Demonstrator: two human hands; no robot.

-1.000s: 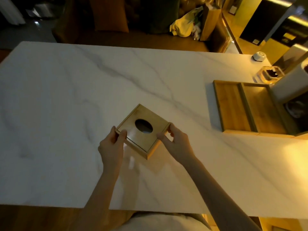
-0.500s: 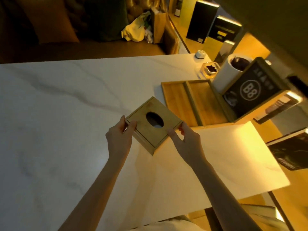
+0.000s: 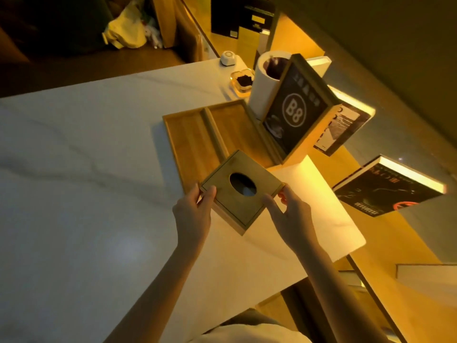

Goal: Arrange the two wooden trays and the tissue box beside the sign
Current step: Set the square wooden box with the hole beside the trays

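A square wooden tissue box (image 3: 230,201) with an oval hole in its lid is gripped from both sides, my left hand (image 3: 194,217) on its left corner and my right hand (image 3: 289,219) on its right corner. Its far corner overlaps the near edge of two wooden trays, the left tray (image 3: 191,142) and the right tray (image 3: 237,129), which lie side by side on the white marble table (image 3: 74,194). Right of the trays stands the dark "B8" sign (image 3: 294,112) in a wooden frame, tilted.
Behind the sign stand a white cylinder (image 3: 264,82), a glass ashtray (image 3: 242,81) and a small white device (image 3: 227,58). Lit shelves with dark books (image 3: 385,186) run along the right. A sofa with a yellow bag (image 3: 126,30) lies beyond the table.
Both hands have carried the tissue box to the right, from the table's middle up to the near edge of the trays. The view has swung right, bringing the sign and shelves into sight.
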